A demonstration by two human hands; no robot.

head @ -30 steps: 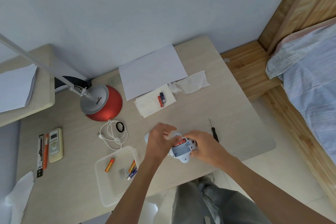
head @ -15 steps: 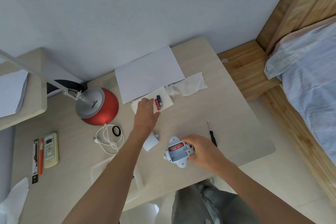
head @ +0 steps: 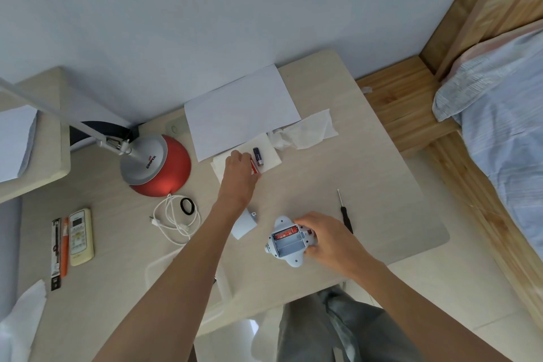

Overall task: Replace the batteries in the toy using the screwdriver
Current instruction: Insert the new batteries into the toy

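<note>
Clutching the open toy (head: 286, 247) in the right hand (head: 326, 241); left hand (head: 239, 173) lies over the red battery (head: 254, 168), grip unclear.

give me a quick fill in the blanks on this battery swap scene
1. The right hand holds the toy, whose open compartment contains ___ battery.
2. The left hand touches the red battery, which lies on a white ___.
3. The screwdriver lies on the table, to the ___ of the toy.

Missing words: one; tissue; right
</note>
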